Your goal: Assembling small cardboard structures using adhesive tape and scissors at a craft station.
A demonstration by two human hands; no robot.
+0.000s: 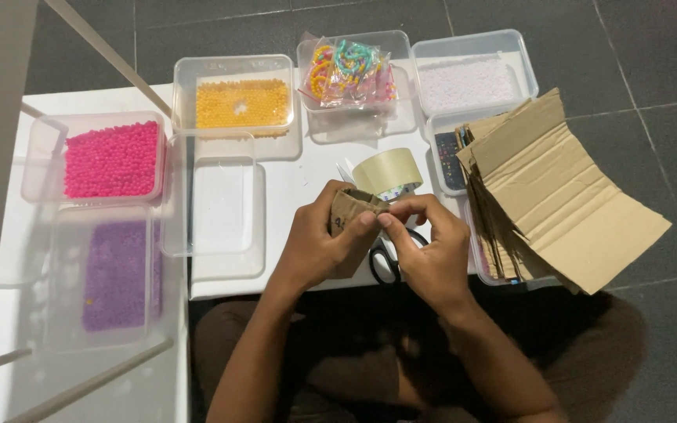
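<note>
White table [307, 176] holds tubs of pink beads [111, 159] and orange beads [242, 103]; both hands' fingers [370, 222] pinch a folded cardboard piece [346, 210].

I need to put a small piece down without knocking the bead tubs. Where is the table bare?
Bare table lies between the empty tub, the tape roll and the yellow bead tub, above the left hand. A narrow strip runs below the empty tub. It is crowded on the right: scissors under the right hand, then the cardboard stack.
</note>
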